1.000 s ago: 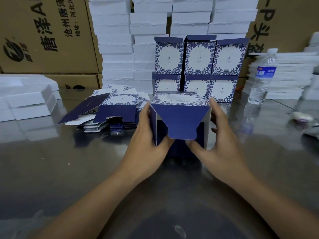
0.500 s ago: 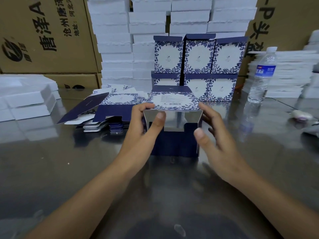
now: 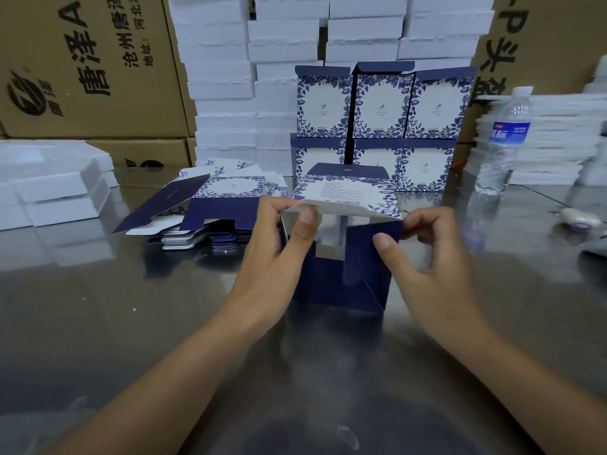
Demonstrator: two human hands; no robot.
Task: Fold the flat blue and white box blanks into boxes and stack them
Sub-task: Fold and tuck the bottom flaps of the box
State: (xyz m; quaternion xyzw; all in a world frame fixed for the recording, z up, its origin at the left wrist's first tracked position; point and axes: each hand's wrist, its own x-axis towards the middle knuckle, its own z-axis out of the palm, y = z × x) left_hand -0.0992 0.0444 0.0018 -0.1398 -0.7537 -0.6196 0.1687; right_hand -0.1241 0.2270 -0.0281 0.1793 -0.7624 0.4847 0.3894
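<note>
from the head view, a half-folded box (image 3: 345, 197) stands on the shiny grey table (image 3: 98, 307), right in the middle and close to the person. its open end faces the person, and its blue flaps are not closed.

the left hand (image 3: 279, 254) pinches the top left corner of the box, with the thumb in front and the fingers curled over the edge. the right hand (image 3: 427, 257) pinches a dark blue flap (image 3: 368, 254) on the right side, between thumb and fingers.

the table near the person is bare, so the arms have room there.

to the left, just beside the left hand, lies a messy pile of flat blanks (image 3: 226, 198). behind the box, very near, finished boxes (image 3: 381, 103) stand two rows high, three side by side. a water bottle (image 3: 502, 139) stands upright to the right, apart from the right hand. a small white thing (image 3: 578, 218) lies at the right edge, too blurry to tell what it is.

at the back, tall stacks of white boxes (image 3: 223, 77) and big brown cartons (image 3: 82, 60) make a wall. more white boxes (image 3: 49, 185) sit far left.
</note>
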